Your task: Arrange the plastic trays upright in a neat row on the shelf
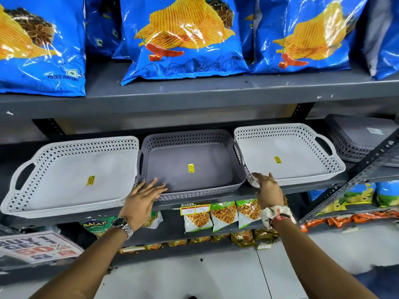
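Note:
Three perforated plastic trays lean back in a row on the grey shelf (pixel 216 202), each with a yellow sticker inside. The left white tray (pixel 64 180) and the right white tray (pixel 287 156) flank a grey tray (pixel 190 165). My left hand (pixel 143 196), wearing a wristwatch, has its fingers spread at the grey tray's front left corner, beside the left white tray. My right hand (pixel 267 188) is open at the grey tray's front right corner, fingertips against the right white tray's corner. Neither hand grips anything.
Another grey tray (pixel 362 137) sits on the neighbouring shelf at far right, behind a slotted metal upright (pixel 354 180). Blue chip bags (pixel 185 37) fill the shelf above. Snack packets (pixel 224 214) sit on the shelf below. A promo sign (pixel 41 247) hangs at lower left.

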A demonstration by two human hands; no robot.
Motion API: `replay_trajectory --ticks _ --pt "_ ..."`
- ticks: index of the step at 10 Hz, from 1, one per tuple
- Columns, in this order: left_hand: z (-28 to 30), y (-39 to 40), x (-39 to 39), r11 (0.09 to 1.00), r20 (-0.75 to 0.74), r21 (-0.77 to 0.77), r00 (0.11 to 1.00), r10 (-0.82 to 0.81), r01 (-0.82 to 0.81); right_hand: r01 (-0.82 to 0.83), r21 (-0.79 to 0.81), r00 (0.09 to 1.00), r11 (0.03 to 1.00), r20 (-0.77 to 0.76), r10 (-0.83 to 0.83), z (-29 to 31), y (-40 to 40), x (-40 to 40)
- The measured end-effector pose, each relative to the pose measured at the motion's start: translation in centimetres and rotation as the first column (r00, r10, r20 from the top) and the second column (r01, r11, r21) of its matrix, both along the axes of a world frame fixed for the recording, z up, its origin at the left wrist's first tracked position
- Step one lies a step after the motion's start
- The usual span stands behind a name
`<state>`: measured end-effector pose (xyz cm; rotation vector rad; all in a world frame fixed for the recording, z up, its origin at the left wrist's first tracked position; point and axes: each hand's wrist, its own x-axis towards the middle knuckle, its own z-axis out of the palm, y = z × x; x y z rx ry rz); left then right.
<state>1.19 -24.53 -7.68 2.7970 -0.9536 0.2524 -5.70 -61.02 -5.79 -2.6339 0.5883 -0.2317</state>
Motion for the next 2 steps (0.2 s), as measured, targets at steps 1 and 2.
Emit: replay_trajectory --ticks 1,2 --pt "0.37 -0.41 -0.47 0.999 -0.008 -0.018 0.999 0.039 -0.039 -0.054 0.0 0.998 0.999 0.019 0.054 0.27 -0.01 -0.13" --pt "0.84 -0.99 -1.21 0.989 -0.041 -0.075 0.992 0.123 -0.126 -0.107 -0.025 0.988 0.994 0.105 0.109 0.51 -0.25 -0.33"
